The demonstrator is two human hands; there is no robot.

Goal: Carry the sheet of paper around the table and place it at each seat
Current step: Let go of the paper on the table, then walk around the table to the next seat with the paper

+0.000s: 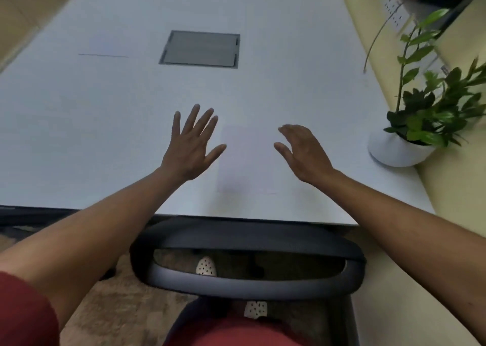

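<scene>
A white sheet of paper [247, 159] lies flat on the white table [105, 125], near its front edge and straight in front of a black chair [247, 243]. My left hand [190, 146] hovers at the sheet's left side with fingers spread and nothing in it. My right hand [302, 151] hangs at the sheet's right side, fingers loosely curved and apart, also empty. Neither hand grips the paper. A second faint sheet [105, 46] lies flat at the table's far left.
A grey cable hatch [201, 49] is set in the table's middle. A potted plant in a white pot [397, 148] stands at the right edge, against a yellow wall with sockets [394, 12]. The chair's back is pushed under the table edge. Brown carpet lies below.
</scene>
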